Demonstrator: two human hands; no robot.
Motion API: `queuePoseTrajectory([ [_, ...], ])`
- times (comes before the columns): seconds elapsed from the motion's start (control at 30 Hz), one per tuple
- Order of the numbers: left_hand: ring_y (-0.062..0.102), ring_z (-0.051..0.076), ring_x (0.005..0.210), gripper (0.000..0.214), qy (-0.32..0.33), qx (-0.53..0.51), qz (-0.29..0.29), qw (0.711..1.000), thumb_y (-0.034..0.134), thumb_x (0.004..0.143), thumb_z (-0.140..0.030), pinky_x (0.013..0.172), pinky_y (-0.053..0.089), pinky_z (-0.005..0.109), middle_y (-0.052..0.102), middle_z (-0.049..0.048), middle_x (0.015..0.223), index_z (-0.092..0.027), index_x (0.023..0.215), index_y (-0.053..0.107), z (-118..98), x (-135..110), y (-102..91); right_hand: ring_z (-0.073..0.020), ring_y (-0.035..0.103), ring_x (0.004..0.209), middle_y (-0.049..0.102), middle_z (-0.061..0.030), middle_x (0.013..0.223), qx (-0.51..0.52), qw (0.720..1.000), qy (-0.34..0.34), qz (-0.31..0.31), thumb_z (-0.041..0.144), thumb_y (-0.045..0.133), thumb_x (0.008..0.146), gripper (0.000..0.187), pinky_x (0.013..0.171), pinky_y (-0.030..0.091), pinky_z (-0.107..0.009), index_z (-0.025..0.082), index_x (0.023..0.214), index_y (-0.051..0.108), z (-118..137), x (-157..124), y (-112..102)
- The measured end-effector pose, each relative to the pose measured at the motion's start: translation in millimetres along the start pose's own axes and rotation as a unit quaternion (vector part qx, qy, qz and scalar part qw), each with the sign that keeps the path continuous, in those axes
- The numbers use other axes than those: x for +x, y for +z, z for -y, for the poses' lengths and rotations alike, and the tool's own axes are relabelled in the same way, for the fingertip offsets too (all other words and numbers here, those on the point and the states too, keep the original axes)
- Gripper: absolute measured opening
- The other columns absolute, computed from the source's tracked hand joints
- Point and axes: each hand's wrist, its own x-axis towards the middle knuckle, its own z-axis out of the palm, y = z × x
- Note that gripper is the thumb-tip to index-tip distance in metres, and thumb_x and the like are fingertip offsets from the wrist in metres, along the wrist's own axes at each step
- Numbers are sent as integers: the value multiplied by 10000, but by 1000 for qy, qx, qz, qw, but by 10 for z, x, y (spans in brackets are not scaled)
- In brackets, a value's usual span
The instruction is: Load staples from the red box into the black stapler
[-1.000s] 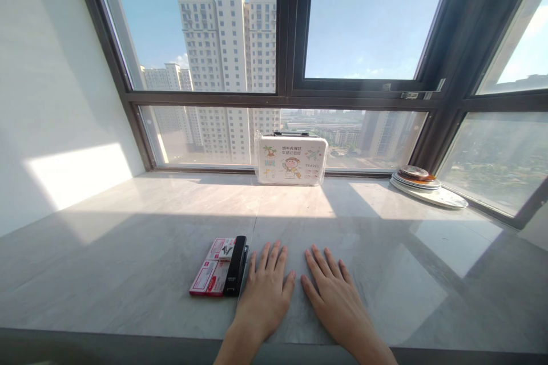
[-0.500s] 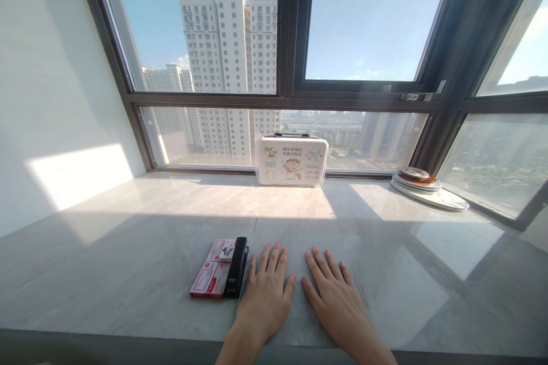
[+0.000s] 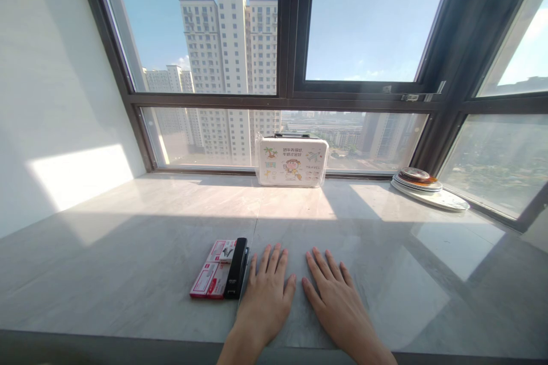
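My left hand (image 3: 265,291) lies flat, palm down, on the grey marble sill (image 3: 128,256), fingers stretched out and holding nothing. Just to its left a black stapler (image 3: 237,267) lies beside red-and-white staple boxes (image 3: 214,275); my little finger is close to the stapler. My right hand (image 3: 336,299) rests flat next to the left one, fingers spread, nothing in it. The thumbs nearly touch.
A white case with cartoon prints (image 3: 292,161) stands upright against the window at the back middle. A stack of plates (image 3: 422,185) sits at the back right. Dark window frames (image 3: 285,97) line the sill's far edge; a white wall (image 3: 51,97) closes the left.
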Motion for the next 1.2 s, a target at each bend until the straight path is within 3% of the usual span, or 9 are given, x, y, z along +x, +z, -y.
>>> queuePoseTrajectory([
  [1.2,210,263,1525,595,1,-10,-2,1000,220,1033,-570,1243,179,556,260,14,1647,-314,1560,327,-16,-19,-22,-300,106,1535,197,6,1644,6,1000,2,5,580,237,1026,630,1219,165,-569,291,1584,273,26,-9,-31],
])
